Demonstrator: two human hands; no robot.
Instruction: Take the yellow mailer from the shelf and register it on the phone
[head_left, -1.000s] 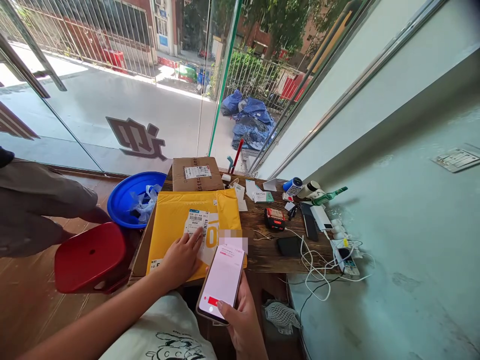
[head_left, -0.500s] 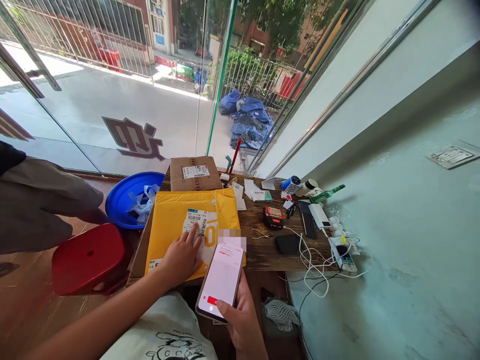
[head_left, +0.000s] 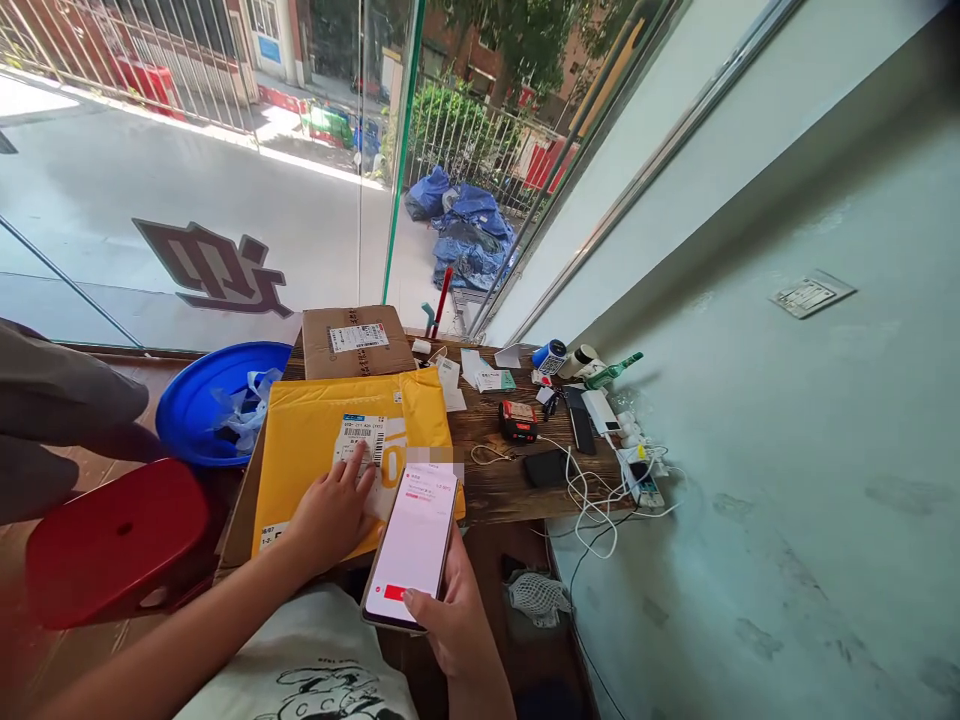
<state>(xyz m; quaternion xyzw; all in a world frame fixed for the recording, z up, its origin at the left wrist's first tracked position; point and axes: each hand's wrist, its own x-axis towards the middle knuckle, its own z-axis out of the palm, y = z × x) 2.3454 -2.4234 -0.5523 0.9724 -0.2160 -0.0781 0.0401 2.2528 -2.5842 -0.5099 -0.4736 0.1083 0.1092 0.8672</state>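
A yellow padded mailer (head_left: 315,430) lies on the wooden table (head_left: 495,480), with a white barcode label (head_left: 361,437) on top. My left hand (head_left: 330,510) rests flat on the mailer, fingers stretched out, the fingertips touching the label's lower edge. My right hand (head_left: 450,615) grips a smartphone (head_left: 412,545) just above the mailer's near right corner; its screen is white with a red button near the bottom. A taped cardboard box (head_left: 355,340) sits behind the mailer.
A blue basin (head_left: 199,395) with plastic wrap and a red stool (head_left: 105,540) stand on the left. Another person's clothed legs (head_left: 52,400) are at far left. A small red device (head_left: 517,420), a black wallet (head_left: 546,467), a power strip with white cables (head_left: 637,480) and small bottles crowd the table's right side.
The view has swung so everything sits further left and lower. My left hand stays on the label and my right hand keeps holding the phone.
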